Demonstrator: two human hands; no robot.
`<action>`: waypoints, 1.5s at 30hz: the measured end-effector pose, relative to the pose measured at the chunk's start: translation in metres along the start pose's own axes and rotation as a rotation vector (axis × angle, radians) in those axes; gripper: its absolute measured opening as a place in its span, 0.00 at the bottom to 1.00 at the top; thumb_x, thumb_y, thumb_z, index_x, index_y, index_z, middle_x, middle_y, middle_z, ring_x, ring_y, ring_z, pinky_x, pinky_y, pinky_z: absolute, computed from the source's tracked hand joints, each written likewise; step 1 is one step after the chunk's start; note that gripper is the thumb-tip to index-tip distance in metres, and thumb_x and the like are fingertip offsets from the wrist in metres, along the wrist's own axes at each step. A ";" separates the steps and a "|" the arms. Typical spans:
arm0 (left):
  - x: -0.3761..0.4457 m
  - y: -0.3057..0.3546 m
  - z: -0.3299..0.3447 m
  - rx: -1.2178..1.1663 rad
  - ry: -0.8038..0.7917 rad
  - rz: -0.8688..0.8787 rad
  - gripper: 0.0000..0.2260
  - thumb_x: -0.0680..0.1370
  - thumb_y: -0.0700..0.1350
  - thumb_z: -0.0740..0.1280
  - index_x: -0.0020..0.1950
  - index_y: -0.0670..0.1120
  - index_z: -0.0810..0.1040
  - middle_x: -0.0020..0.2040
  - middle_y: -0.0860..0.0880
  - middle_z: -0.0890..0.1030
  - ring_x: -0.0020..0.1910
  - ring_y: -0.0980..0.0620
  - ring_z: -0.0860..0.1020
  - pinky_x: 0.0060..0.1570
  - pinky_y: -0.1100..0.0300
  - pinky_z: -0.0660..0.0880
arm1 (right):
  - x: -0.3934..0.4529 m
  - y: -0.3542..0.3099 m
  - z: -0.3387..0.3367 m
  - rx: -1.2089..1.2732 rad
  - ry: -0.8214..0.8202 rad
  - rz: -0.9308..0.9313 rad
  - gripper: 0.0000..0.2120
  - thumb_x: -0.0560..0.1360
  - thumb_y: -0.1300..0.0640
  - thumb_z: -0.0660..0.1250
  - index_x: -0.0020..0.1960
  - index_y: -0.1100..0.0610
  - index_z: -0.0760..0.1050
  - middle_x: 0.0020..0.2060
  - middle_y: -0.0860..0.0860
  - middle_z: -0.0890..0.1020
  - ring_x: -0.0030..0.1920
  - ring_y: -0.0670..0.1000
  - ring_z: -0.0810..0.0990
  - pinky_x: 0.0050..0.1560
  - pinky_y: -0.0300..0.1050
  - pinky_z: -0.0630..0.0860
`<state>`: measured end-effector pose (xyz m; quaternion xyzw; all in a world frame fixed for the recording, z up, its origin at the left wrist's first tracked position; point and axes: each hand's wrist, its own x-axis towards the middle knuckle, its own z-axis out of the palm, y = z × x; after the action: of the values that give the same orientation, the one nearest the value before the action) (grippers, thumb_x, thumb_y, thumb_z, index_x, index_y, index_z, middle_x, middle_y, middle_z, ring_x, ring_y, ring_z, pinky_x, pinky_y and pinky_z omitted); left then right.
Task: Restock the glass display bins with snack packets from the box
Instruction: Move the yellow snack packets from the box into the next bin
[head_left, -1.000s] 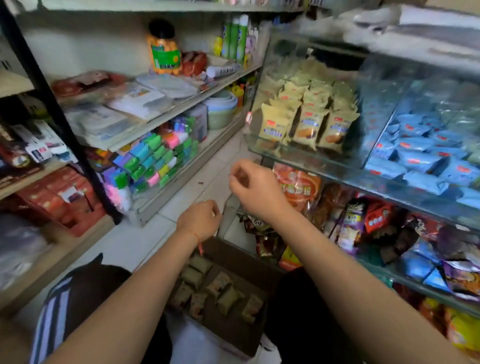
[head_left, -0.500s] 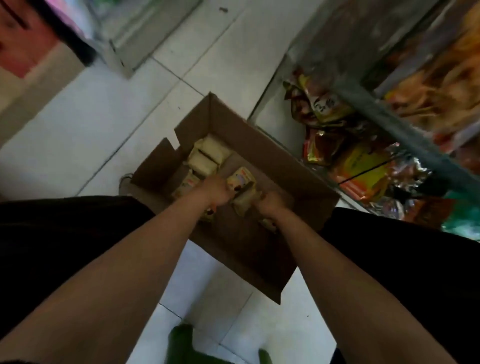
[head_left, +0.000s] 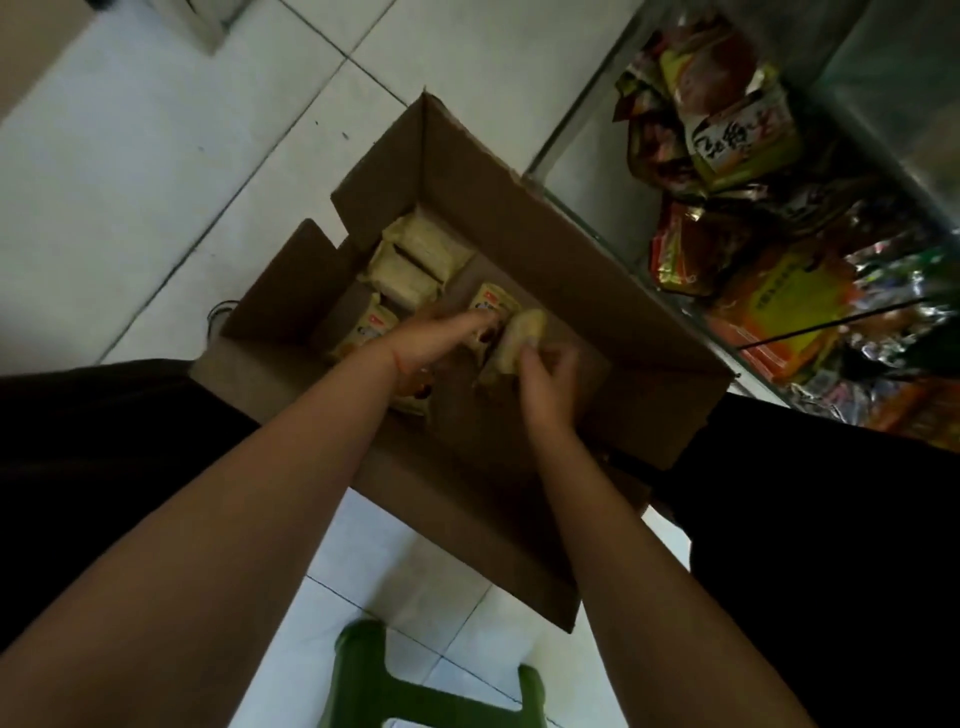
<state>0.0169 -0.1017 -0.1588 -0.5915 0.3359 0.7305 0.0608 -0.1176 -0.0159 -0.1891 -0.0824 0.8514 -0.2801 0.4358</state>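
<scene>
Packets in the cardboard box (head_left: 519, 218) looked light, soft, crinkly; best pinched mid-body. Right hand (head_left: 545, 379) fingers grasped one yellow packet (head_left: 517, 338); left hand (head_left: 431, 343) fingers pressed another packet (head_left: 488, 304), grip unclear.

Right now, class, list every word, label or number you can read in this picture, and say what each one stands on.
None can be read for certain.
Large dark brush characters on a white panel of a snack bag in the glass display bin: too blurred to read.
Print on the yellow packets in the cardboard box: too small.
Print on the orange and yellow bag: blurred.
</scene>
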 end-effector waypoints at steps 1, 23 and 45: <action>-0.002 0.002 -0.002 -0.025 -0.017 0.014 0.28 0.70 0.66 0.70 0.67 0.55 0.72 0.60 0.55 0.78 0.54 0.54 0.77 0.50 0.56 0.72 | -0.008 -0.006 0.003 0.021 -0.108 -0.028 0.10 0.77 0.56 0.62 0.56 0.58 0.76 0.46 0.50 0.78 0.45 0.47 0.76 0.41 0.38 0.70; -0.098 0.031 -0.008 -0.524 0.154 0.112 0.12 0.75 0.55 0.69 0.49 0.48 0.81 0.46 0.47 0.83 0.43 0.50 0.82 0.45 0.55 0.81 | -0.074 -0.090 -0.062 0.311 -0.849 0.012 0.20 0.77 0.64 0.62 0.63 0.44 0.68 0.54 0.58 0.76 0.41 0.57 0.78 0.39 0.49 0.77; -0.490 0.216 0.138 0.280 0.226 1.090 0.19 0.74 0.50 0.72 0.64 0.49 0.77 0.55 0.52 0.82 0.49 0.55 0.80 0.45 0.63 0.74 | -0.381 -0.311 -0.391 0.672 -0.126 -0.989 0.09 0.72 0.57 0.74 0.50 0.57 0.78 0.42 0.51 0.83 0.41 0.52 0.81 0.40 0.45 0.78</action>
<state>-0.0580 -0.0385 0.3848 -0.3937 0.6902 0.5372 -0.2829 -0.2266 0.0311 0.4275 -0.3430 0.5494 -0.6979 0.3058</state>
